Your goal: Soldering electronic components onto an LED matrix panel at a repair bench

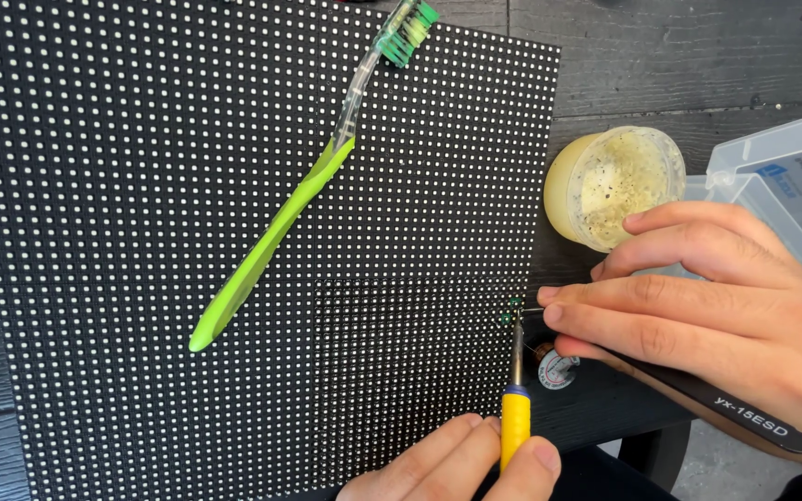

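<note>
- Our left hand (pixel 461 464) sits at bottom edge of view, fingers (pixel 531 462) pinched round the yellow-and-blue handle of a soldering iron (pixel 515 408); grip is tight, thumb on the right side of the handle.
- Iron stands nearly upright in view, metal tip up, meeting the right edge of the LED panel (pixel 234 232) approx. where a small green glint shows.
- Our right hand (pixel 707 315) comes in from the right, fingers stretched flat and close together toward that same spot; black tweezers (pixel 744 416) run under the palm, held between thumb and fingers. Tweezer tips: thin metal line just at the iron's tip, too small to tell what, if anything, they clamp.
- LED panel: big black board w/ grid of pale dots, lying flat on the dark wooden worktop (pixel 661 56), covering most of the left and centre. Lower-right section has a finer, darker dot pattern.
- Green toothbrush (pixel 280 223) lies diagonally on the panel, bristle head at top, well apart from both hands.
- Round tub of yellowish paste (pixel 614 186), lid off, stands on worktop just beside panel's right edge, just above our right hand.
- Clear plastic box (pixel 782 176) at far right, touching or nearly touching the tub; can't tell which.
- Small solder spool (pixel 554 366) peeks out below our right fingers, near the iron.
</note>
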